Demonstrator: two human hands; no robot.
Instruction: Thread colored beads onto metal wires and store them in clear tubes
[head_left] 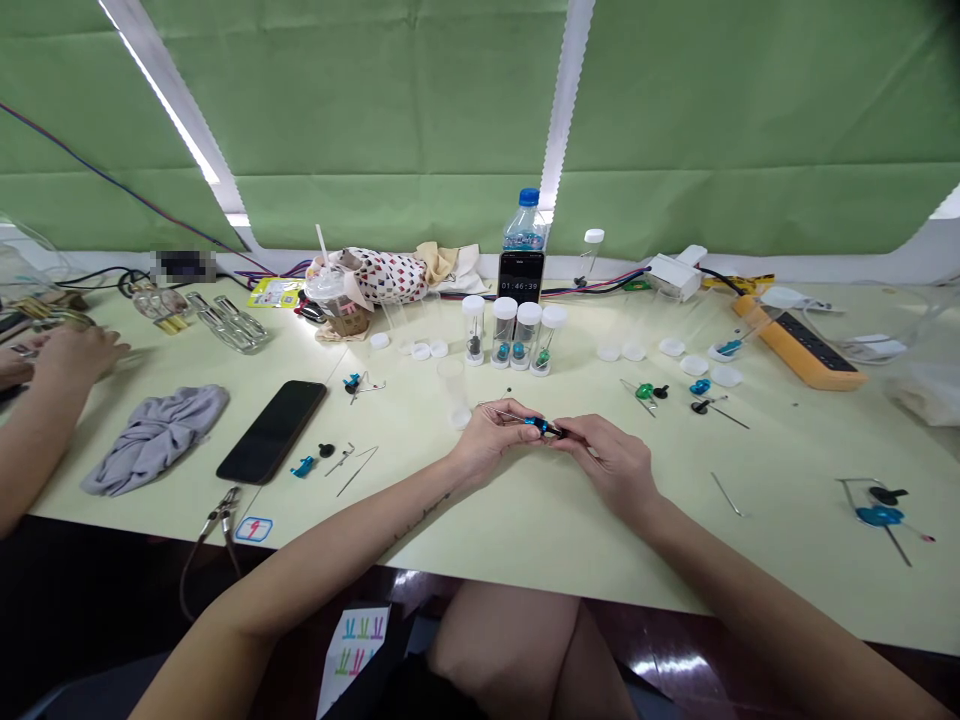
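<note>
Above the pale table, my left hand (pixel 489 440) pinches a small blue plastic piece (pixel 535 424) with a thin metal wire sticking out to the left. My right hand (pixel 613 458) has its fingertips closed on the black piece (pixel 556 431) at the other end; the two pieces touch. Fingers partly cover both. Just behind my left hand stands a clear tube (pixel 452 385) on a white cap. To the right of my hands lie a green piece (pixel 644 391), a small blue piece (pixel 700 386) and a bent wire (pixel 727 494).
Several capped tubes (pixel 505 335) with parts inside stand before a phone timer (pixel 520 275) and a bottle (pixel 526 232). Leftward lie a dark phone (pixel 271 430), pliers (pixel 221 510) and a grey cloth (pixel 159 437). Another person's hand (pixel 71 355) works far left. An orange power strip (pixel 799 345) lies right.
</note>
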